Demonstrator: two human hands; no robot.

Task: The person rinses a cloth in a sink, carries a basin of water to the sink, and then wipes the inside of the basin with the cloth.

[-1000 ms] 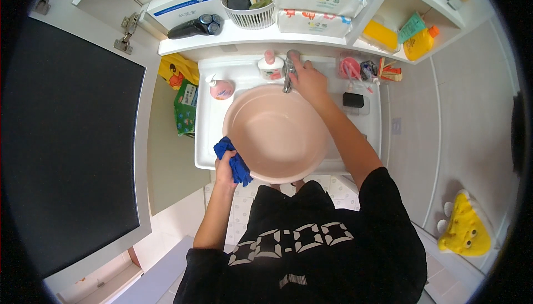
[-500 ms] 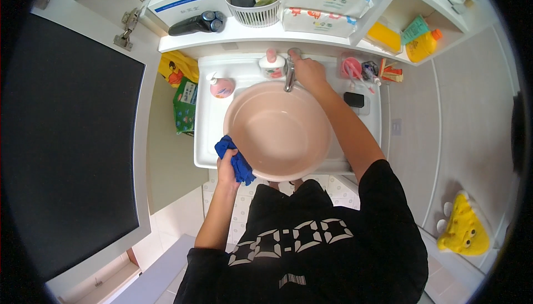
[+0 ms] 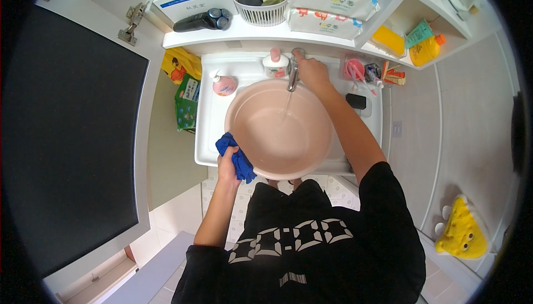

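Observation:
A pinkish-beige wash basin [image 3: 235, 116] stands in the white sink [image 3: 208, 121]. Into it falls a thin stream of water [image 3: 287, 106] from the chrome faucet [image 3: 292, 79]. My right hand [image 3: 312, 72] reaches over the basin's far right side, its fingers closed on the handle at the top of the faucet. By the basin's near left rim, my left hand [image 3: 227, 164] grips a crumpled blue cloth [image 3: 242, 165]; part of the cloth hangs past the fingers. Left of the faucet stands a white lotion bottle [image 3: 275, 66] with a pink cap.
A pink pump bottle [image 3: 224, 85] is on the sink's left ledge. A black box-shaped item [image 3: 356, 101] and a clear holder with a pink cup [image 3: 353, 70] sit right. The shelf above carries a shaver [image 3: 197, 22], a basket [image 3: 261, 14] and tissue packs [image 3: 325, 25]. An open mirrored-cabinet door [image 3: 83, 137] stands left.
Water now runs from the faucet into the basin, where none ran before. Both hands keep their places; the whole view has shifted slightly.

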